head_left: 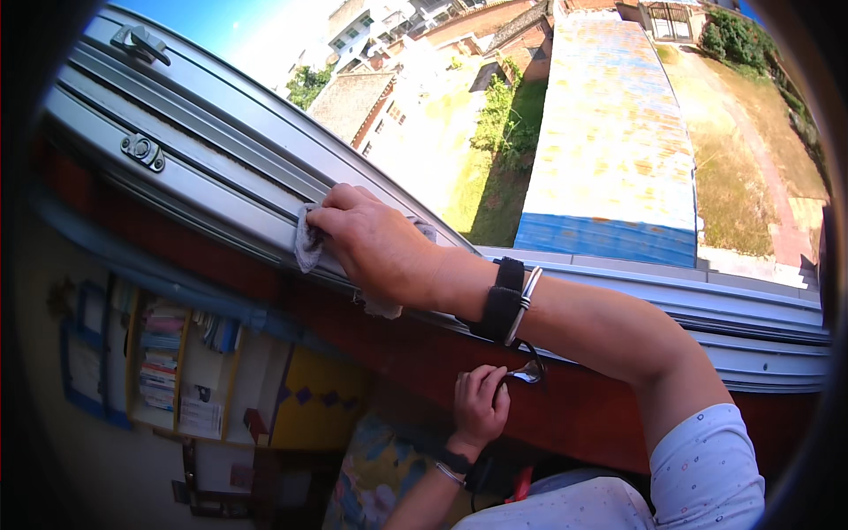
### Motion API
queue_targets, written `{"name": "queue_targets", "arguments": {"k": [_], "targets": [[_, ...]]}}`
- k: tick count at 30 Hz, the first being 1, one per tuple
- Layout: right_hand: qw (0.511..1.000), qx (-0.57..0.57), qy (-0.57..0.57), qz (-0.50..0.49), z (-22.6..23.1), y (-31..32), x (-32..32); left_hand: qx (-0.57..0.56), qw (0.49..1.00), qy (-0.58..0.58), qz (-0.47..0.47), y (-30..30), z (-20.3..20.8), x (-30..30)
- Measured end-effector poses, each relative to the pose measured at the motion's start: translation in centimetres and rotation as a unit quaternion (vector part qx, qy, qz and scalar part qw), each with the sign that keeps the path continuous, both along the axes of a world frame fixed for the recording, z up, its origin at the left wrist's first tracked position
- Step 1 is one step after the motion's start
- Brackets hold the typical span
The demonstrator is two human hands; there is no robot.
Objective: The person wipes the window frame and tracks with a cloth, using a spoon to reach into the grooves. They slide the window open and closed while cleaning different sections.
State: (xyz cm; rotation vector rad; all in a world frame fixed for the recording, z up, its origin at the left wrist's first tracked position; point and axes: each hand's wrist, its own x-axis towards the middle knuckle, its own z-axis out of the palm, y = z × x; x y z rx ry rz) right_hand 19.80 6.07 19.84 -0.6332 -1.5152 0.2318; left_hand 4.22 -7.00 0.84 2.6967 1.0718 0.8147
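Observation:
My right hand [375, 243] reaches across to the window and is closed on a grey cloth [307, 240]. The cloth lies against the silver metal window frame [221, 199], and its folds stick out on both sides of the hand. Lower down, beside the dark red sill, my left hand [480, 406] is closed around the end of a shiny metal spoon [528, 372], whose rounded head points right. Black bands and metal bangles circle both wrists. A thin black cord loops from the right wristband down near the spoon.
Two metal window fittings, a latch handle [140, 44] and a catch [142, 152], stand out from the frame at the far left. The dark red sill [583, 415] runs below it. Indoors is a bookshelf [181, 371]; outside, a long blue roof [609, 150] lies below.

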Motion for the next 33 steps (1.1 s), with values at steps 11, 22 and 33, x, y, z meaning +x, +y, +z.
{"name": "queue_targets", "arguments": {"k": [11,22,33], "targets": [[0.975,-0.193,-0.113,0.010,-11.1,-1.7,0.4,-0.012,1.000,0.011,0.014,0.4,0.1,0.0],[0.987,0.145,0.044,-0.055,16.4,0.3,1.7,0.022,1.000,0.001,0.002,0.3,-0.9,-0.1],[0.997,0.032,-0.046,-0.057,10.0,0.5,0.6,0.033,0.999,-0.021,0.005,0.9,-1.2,0.5]]}}
